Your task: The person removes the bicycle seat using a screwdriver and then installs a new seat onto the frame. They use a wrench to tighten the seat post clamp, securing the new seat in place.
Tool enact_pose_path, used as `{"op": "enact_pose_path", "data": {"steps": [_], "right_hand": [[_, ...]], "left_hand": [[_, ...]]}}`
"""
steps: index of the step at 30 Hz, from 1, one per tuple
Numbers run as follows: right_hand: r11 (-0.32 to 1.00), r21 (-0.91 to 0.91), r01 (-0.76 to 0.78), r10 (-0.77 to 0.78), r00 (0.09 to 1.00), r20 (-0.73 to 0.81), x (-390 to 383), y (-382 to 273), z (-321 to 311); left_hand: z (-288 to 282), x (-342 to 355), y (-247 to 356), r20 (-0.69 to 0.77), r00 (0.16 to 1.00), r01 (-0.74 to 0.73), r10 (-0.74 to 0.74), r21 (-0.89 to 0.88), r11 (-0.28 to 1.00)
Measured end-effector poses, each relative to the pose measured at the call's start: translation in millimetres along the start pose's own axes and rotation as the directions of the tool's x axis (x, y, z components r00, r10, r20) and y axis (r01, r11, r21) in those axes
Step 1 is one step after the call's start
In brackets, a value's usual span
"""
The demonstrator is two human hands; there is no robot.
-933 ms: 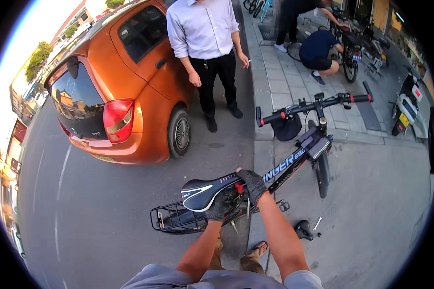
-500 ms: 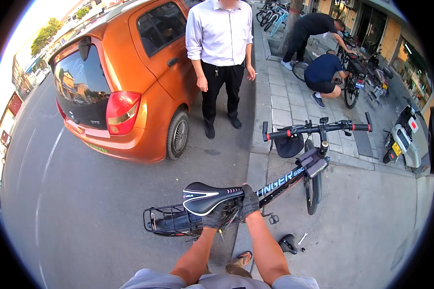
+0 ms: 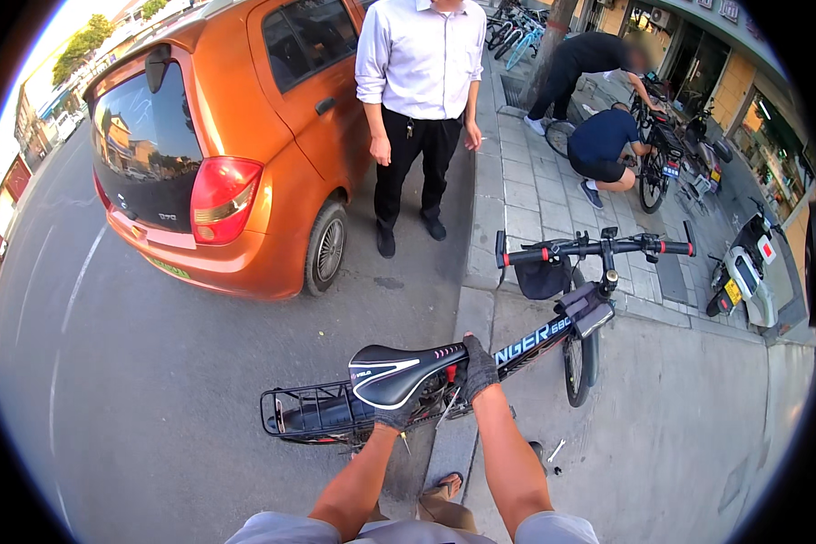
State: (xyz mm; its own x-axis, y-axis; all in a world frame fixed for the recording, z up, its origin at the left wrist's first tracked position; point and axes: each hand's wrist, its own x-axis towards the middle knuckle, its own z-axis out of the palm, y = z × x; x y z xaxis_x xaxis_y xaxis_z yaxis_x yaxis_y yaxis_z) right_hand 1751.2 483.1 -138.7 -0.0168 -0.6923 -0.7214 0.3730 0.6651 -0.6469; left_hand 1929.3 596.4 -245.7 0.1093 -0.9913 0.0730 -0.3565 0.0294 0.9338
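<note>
A black-and-white saddle (image 3: 394,372) sits over the middle of a black bicycle with a lettered frame (image 3: 533,341) and rear rack (image 3: 308,410). My left hand (image 3: 394,410), in a grey fingerless glove, is closed on the saddle's underside, its fingers mostly hidden beneath it. My right hand (image 3: 479,370), gloved alike, grips the saddle's nose at the top tube. Below the saddle are red and metal parts, too small to make out. A wrench (image 3: 557,450) lies on the pavement to the right, near a dark loose saddle (image 3: 538,452) mostly hidden by my right forearm.
An orange car (image 3: 227,154) is parked at left, with a standing person (image 3: 417,63) beside it. Two other people (image 3: 603,136) bend over a bicycle on the tiled sidewalk at upper right. A white scooter (image 3: 748,281) stands at far right, beside the bike's handlebar (image 3: 594,247).
Both hands stay on the saddle. The handlebar and front wheel have shifted down in view, the rack leftward. The loose saddle has become mostly hidden behind my right forearm.
</note>
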Motion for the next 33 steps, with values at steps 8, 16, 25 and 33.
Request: {"op": "enact_pose_path", "data": {"steps": [8, 16, 25, 33], "right_hand": [[0.986, -0.11, 0.122, -0.119, 0.992, 0.035, 12.8, 3.2, -5.2], [0.752, -0.359, 0.553, -0.422, 0.822, 0.382, 19.4, -8.5, -27.5], [0.668, -0.402, 0.626, -0.49, 0.777, 0.395, 20.3, -24.6, -32.7], [-0.306, -0.272, 0.912, -0.426, 0.124, 0.896, 27.2, -46.4, -33.4]], "left_hand": [[3.9, 0.1, 30.8, -0.193, 0.979, 0.024, -0.06, -0.185, 0.982], [46.0, -0.6, 18.4, -0.566, 0.823, -0.121, -0.043, -0.25, 0.961], [55.5, 8.0, 20.1, -0.706, 0.707, -0.167, 0.034, -0.12, 0.979], [37.2, 24.0, -4.7, -0.661, 0.706, -0.416, 0.254, -0.096, 0.904]]}}
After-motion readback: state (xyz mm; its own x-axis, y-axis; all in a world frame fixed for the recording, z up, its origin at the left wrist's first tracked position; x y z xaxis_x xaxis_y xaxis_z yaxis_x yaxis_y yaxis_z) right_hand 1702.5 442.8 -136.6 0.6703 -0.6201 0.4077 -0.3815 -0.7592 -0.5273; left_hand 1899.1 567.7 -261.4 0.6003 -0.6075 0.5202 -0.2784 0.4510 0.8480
